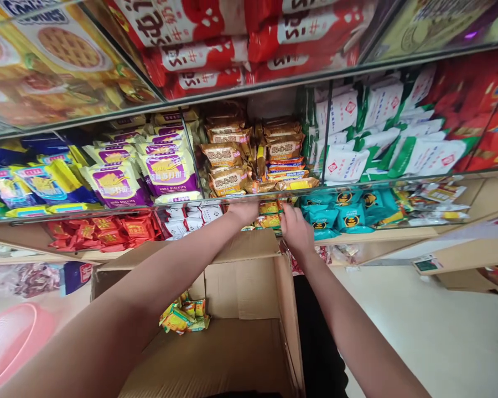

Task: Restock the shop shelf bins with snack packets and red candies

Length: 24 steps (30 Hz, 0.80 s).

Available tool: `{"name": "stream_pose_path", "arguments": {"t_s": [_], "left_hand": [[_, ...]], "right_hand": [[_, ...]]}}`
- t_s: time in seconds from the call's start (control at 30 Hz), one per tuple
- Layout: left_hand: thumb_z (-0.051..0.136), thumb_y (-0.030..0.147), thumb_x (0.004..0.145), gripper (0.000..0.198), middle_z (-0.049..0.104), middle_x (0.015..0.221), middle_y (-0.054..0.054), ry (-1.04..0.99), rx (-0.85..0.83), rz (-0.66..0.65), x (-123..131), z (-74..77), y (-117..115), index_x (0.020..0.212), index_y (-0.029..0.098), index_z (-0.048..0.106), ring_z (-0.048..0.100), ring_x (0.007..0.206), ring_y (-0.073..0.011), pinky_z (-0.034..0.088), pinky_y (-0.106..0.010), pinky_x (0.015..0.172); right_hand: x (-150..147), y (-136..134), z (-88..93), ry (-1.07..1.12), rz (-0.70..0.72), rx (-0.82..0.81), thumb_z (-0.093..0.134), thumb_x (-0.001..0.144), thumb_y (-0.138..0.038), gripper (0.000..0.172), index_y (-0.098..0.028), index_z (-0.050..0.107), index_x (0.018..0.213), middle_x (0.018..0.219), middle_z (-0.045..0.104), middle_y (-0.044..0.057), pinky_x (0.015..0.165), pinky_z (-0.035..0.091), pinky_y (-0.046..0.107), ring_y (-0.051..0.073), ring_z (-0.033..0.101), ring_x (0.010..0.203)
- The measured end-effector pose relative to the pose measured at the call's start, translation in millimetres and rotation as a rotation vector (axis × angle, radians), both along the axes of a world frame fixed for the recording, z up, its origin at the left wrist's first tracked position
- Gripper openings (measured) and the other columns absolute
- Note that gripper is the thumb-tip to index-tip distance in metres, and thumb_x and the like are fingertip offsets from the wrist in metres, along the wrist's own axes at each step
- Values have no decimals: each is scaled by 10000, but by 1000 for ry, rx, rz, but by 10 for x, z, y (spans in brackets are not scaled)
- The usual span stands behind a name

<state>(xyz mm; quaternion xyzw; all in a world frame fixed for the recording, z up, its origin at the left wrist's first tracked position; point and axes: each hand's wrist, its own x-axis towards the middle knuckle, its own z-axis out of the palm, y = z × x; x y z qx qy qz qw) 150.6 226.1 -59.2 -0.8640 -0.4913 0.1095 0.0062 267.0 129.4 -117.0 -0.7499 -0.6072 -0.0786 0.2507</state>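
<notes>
Forearms (136, 301) in the head view are flanking an open cardboard box (255, 284) at six o'clock. Inside it, toward seven, a heap of small yellow packets (185, 316) is lying loose. Similar shelf packets (268, 221) are resting near the centre, between the hands. The left hand (243, 211) is hiding its fingers, so its grip is escaping judgement. Toward four o'clock, the right hand (297, 231) is curling beside those packets; whether it is gripping one, I cannot tell. Teal packets (351, 218) are sitting at three, red packets (108, 231) at nine.
</notes>
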Motion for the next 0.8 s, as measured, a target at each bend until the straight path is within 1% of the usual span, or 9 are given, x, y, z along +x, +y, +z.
{"name": "stream_pose_path", "arguments": {"t_s": [0.1,0.27,0.33,0.4,0.47,0.53,0.63,0.7,0.8], "left_hand": [[383,263,827,389,566,1107,-160,-14,-5,-58,-17,49,-79,1181,129,474,517,1043,-273,389,-404,895],[374,313,831,404,553,1169,-106,-22,-38,-106,-58,89,-180,1221,229,435,533,1029,-256,426,-381,852],[385,319,827,426,536,1197,-105,-28,-36,-121,-76,98,-206,1243,227,413,500,1079,-257,390,-393,900],[395,306,824,417,534,1198,-126,-28,-34,-113,-87,103,-213,1221,189,448,473,1111,-265,345,-413,941],[399,285,821,398,540,1184,-155,-22,-39,-84,-88,103,-200,1185,149,491,473,1107,-282,327,-442,946],[397,275,822,384,544,1174,-170,-17,-50,-53,-81,101,-172,1159,139,521,482,1092,-298,321,-479,935],[386,294,827,375,534,1190,-165,-18,-62,-20,-72,102,-128,1143,164,542,461,1114,-307,294,-507,941],[368,329,835,392,513,1220,-151,-29,-60,-6,-77,105,-112,1158,179,531,420,1155,-302,278,-495,957],[319,385,849,436,508,1229,-138,-44,-56,8,-109,109,-121,1196,186,492,423,1156,-287,270,-478,969]], "right_hand": [[14,64,29,-89,72,-50,304,867,-227,396,-174,363,1255,1061,535,88,575,432,230,171,573,818],[13,193,144,-156,32,-117,294,836,-155,421,-123,372,1248,1172,464,149,604,468,290,208,571,809],[-6,155,150,-117,58,-94,301,837,-166,427,-121,358,1258,1211,429,153,658,475,290,210,552,889],[-21,86,140,-65,67,-73,314,843,-190,416,-130,369,1251,1216,420,142,733,467,285,208,516,975],[-23,34,142,-53,69,-101,323,845,-204,395,-148,402,1228,1199,431,128,781,452,292,213,493,1008],[-16,33,176,-96,70,-174,319,844,-192,402,-164,394,1238,1222,413,128,775,450,305,219,501,982],[-12,124,280,-181,53,-295,296,838,-139,445,-172,337,1280,1286,349,156,730,451,314,214,536,908],[-26,198,350,-201,35,-364,291,826,-100,462,-163,334,1281,1259,375,175,704,448,306,207,559,868],[-66,238,410,-195,38,-411,302,811,-74,447,-129,379,1247,1163,454,178,684,445,283,192,574,825]]}}
